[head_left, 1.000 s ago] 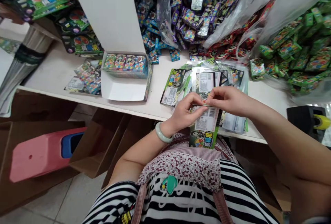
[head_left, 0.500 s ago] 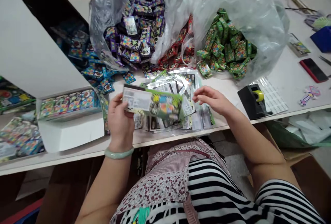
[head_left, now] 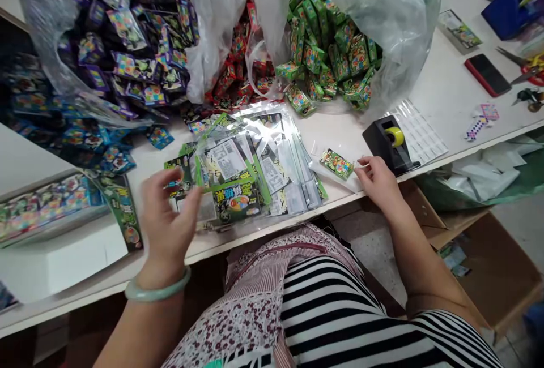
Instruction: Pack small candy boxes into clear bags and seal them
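Note:
My left hand (head_left: 168, 218) is open, its thumb and fingers apart and slightly blurred, above the left edge of a pile of flat printed packages in clear plastic (head_left: 283, 170). Near its fingertips lies a black and green printed package (head_left: 237, 204) on the front of the pile. My right hand (head_left: 377, 182) is at the table's front edge, right of the pile. Its thumb and fingers are closed on the corner of a clear plastic bag with a green printed label (head_left: 337, 164), which lies on the table.
Behind are plastic bags of small purple boxes (head_left: 140, 45), red boxes (head_left: 233, 68) and green boxes (head_left: 335, 45). Blue packets (head_left: 72, 124) and an open white carton (head_left: 76, 249) sit left. To the right are a tape dispenser (head_left: 389, 144), a phone (head_left: 487, 75) and scissors (head_left: 527, 68).
My left hand has let go of the printed package, which now lies on the pile. My right hand has moved right and closed on the clear bag's corner. The view has shifted.

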The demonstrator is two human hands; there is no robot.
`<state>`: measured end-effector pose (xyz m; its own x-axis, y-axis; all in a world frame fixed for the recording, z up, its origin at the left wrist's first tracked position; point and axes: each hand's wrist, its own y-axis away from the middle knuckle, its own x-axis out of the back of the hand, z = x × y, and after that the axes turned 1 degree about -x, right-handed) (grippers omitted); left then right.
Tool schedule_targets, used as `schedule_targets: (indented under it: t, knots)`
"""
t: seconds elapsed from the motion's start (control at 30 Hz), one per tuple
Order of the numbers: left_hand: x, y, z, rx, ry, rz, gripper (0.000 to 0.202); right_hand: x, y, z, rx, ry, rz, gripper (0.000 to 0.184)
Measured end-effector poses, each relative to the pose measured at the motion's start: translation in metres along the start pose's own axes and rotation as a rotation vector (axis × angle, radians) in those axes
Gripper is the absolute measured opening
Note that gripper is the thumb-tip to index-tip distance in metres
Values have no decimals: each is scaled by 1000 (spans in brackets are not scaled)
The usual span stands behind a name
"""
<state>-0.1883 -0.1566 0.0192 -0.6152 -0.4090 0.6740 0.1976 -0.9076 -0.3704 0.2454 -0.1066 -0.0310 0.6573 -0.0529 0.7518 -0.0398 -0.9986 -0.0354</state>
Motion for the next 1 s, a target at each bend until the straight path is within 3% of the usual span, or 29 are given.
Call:
schedule_targets:
  t: [0.1, 0.2, 0.33, 0.43, 0.53, 0.73, 0.83, 0.93, 1.0]
  knots:
    - [-45, -32, 55, -273, 65, -366, 20, -5, -3, -2, 76, 79, -13, 28]
    - [-103, -60, 96, -492, 1, -672, 22, -11, -6, -9, 202, 173, -69, 37]
    - [-175, -92, 120, -694, -268, -890, 26, -18, -8, -14, 242, 248, -145, 47]
    - [-206, -107, 124, -763, -389, -967, 31, -17, -7, -9, 252, 189, -164, 43]
    - [-217, -114, 125, -816, -403, -1022, 37, -12, -1, -3, 319, 96, -226, 44]
    - [-216, -116, 125, -906, -373, -993, 33, -1, 4, -5, 325, 105, -285, 40]
    - [-216, -117, 123, -902, -386, -988, 42, 3, 5, -3, 279, 21, -134, 29]
    - [-218, -119, 118, -913, -384, -988, 45, 3, 7, 6, 79, -66, 57, 28]
    - [-219, -120, 114, -925, -362, -979, 44, 1, 9, 12, -44, -115, 66, 33]
